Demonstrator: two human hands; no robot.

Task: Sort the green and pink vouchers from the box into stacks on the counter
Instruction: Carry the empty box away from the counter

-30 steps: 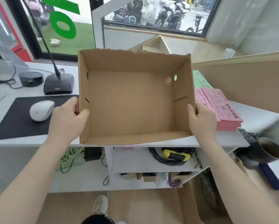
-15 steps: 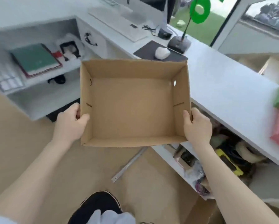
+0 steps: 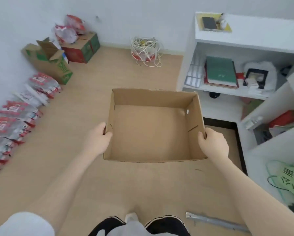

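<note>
I hold an open brown cardboard box (image 3: pixel 149 132) in the air over the wooden floor. Nothing lies inside it; its bare bottom shows. My left hand (image 3: pixel 97 137) grips the left wall near the front corner, thumb inside. My right hand (image 3: pixel 212 144) grips the right wall the same way. No green or pink vouchers are in view, and the counter top with the stacks is out of frame.
White shelving (image 3: pixel 228 89) with a green book (image 3: pixel 221 71) stands at the right. Cardboard boxes (image 3: pixel 49 62) and several red-and-white packets (image 3: pixel 15 116) line the left wall. A cable bundle (image 3: pixel 145 51) sits by the far wall. A metal bar (image 3: pixel 214 221) lies on the floor at lower right.
I have turned left, away from the counter, carrying the box. The counter, mouse and voucher stacks have gone out of view; floor, wall and shelving now fill it. Both hands keep their grip.
</note>
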